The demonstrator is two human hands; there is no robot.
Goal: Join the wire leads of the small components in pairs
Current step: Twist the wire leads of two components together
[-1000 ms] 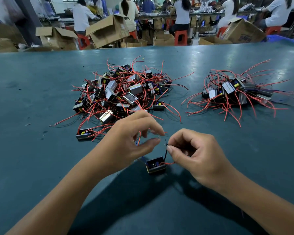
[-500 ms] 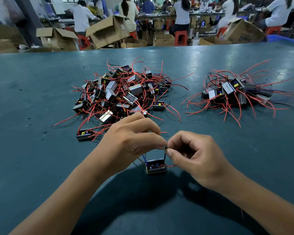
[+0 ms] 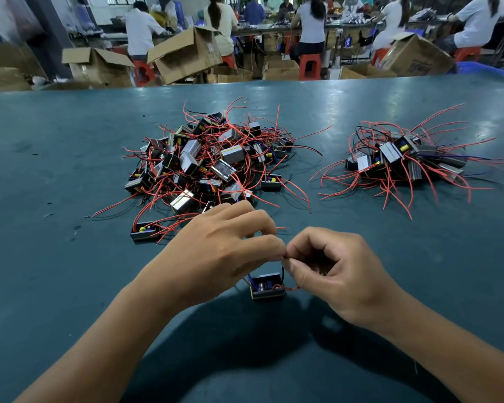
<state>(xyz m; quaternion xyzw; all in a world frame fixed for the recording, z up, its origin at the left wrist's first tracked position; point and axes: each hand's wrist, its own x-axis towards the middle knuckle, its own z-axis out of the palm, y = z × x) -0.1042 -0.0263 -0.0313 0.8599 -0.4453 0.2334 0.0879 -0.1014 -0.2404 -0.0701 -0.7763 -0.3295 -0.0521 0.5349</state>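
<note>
A small black component [image 3: 267, 287] with red, black and blue wire leads sits on the dark green table [image 3: 56, 271] just below my hands. My left hand [image 3: 216, 254] and my right hand [image 3: 335, 271] meet fingertip to fingertip above it, both pinching its thin wire leads between thumb and forefinger. The wire ends themselves are mostly hidden between my fingertips. A large pile of like components [image 3: 210, 161] with red leads lies behind my left hand. A smaller pile [image 3: 402, 161] lies at the right.
One loose component [image 3: 144, 231] lies left of my left hand. Beyond the table's far edge stand open cardboard boxes [image 3: 184, 56], red stools and several seated people working at another bench.
My left hand has moved right and closed its thumb and forefinger onto the wire leads, meeting my right hand. The component has stayed in place.
</note>
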